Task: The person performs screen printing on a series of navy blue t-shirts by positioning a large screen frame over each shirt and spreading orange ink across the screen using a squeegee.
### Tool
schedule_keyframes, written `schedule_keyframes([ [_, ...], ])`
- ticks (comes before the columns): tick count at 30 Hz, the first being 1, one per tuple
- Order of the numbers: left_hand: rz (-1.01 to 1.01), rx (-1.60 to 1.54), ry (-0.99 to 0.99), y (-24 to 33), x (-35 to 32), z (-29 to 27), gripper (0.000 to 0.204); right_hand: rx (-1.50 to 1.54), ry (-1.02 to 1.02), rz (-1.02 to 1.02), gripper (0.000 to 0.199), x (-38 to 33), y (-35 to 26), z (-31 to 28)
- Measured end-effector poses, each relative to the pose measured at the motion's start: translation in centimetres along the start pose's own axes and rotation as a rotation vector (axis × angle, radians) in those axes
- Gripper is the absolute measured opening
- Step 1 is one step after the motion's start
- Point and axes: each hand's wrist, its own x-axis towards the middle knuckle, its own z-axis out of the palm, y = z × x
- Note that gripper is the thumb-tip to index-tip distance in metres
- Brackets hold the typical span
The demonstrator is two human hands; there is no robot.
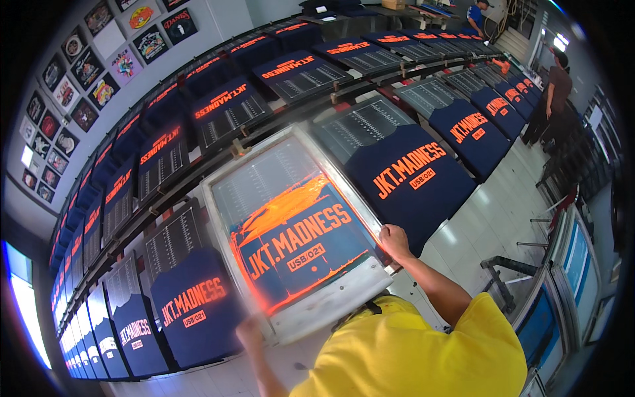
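Note:
A silk-screen frame (334,299) with a pale metal border lies tilted across the middle, over a printing board. Bright orange ink (284,210) is smeared across the upper part of its mesh, above orange lettering on dark blue. My right hand (395,242) is closed around the frame's right edge, near its lower corner. By the lower left corner is my left hand (250,333), smeared by motion, so its fingers do not show clearly. A navy shirt (403,162) with an orange print is laid to the right, and another printed navy shirt (192,304) to the left.
Long rows of boards carry more printed shirts (473,126). A rail (297,109) runs behind the near row. At the right stand stacked screens (572,258) and a metal stand (506,271). One person (559,89) stands at the far right, another (475,18) at the back.

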Motion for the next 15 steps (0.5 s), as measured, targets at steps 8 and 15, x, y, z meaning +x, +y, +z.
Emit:
schedule_keyframes([
  [8, -0.009, 0.165, 0.026, 3.7, -0.8, 0.3, 0.036, 0.054, -0.062, 0.017, 0.032, 0.0, -0.8, -0.9],
  [15, 0.083, 0.382, 0.04, 4.9, -1.2, 0.7, 0.035, 0.303, 0.016, -0.054, 0.03, -1.3, -2.3, -1.9],
])
